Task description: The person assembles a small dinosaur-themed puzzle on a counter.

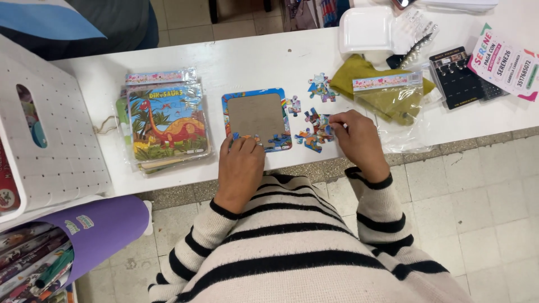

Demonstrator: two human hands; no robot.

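A small square puzzle tray point(255, 112) with a blue border and bare brown cardboard middle lies on the white table point(252, 62). My left hand point(240, 168) rests on its front edge, fingers pressing on pieces fitted along the bottom row. My right hand point(359, 143) reaches into a pile of loose colourful puzzle pieces point(312, 134) just right of the tray, fingertips pinching at a piece. More loose pieces point(321, 88) lie further back, and one piece point(293, 105) sits by the tray's right edge.
A stack of bagged dinosaur puzzles point(165, 120) lies left of the tray. A white perforated crate point(50, 134) stands at far left. An olive cloth under a clear bag point(387, 92), a white foam container point(365, 28), a black card of clips point(455, 76) and a printed sign point(505, 62) lie at right.
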